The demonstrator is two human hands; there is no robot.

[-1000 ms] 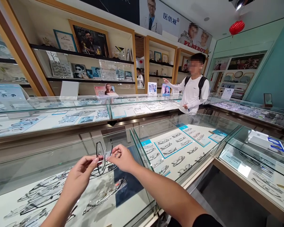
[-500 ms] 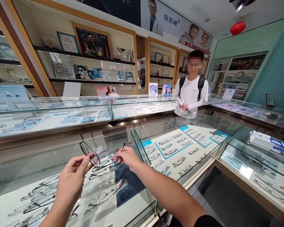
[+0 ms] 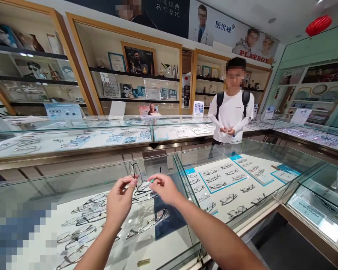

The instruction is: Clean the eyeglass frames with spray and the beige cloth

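A pair of thin dark-framed eyeglasses [image 3: 134, 171] is up above the glass counter, lenses toward the left. My left hand [image 3: 119, 198] pinches its front by the rim between thumb and fingers. My right hand [image 3: 165, 188] is closed at the temple side, and a dark temple tip pokes up above its fingers. A small green spot shows by the right fingertips. Beneath both hands, several eyeglasses [image 3: 148, 224] lie in the glass display case [image 3: 186, 210], partly hidden by my hands and forearms.
Across the counter stands a person in a white shirt [image 3: 233, 108] with backpack straps, hands together. More eyeglasses [image 3: 228, 199] fill the case to the right. A second glass counter [image 3: 112, 146] runs behind, with wall shelves [image 3: 135, 74] beyond. A small gold-coloured piece [image 3: 143, 262] lies near the front.
The view has swung left, so everything sits further right. The eyeglasses have turned and now appear narrower, nearly edge-on. Both hands keep their hold and appear closer together.
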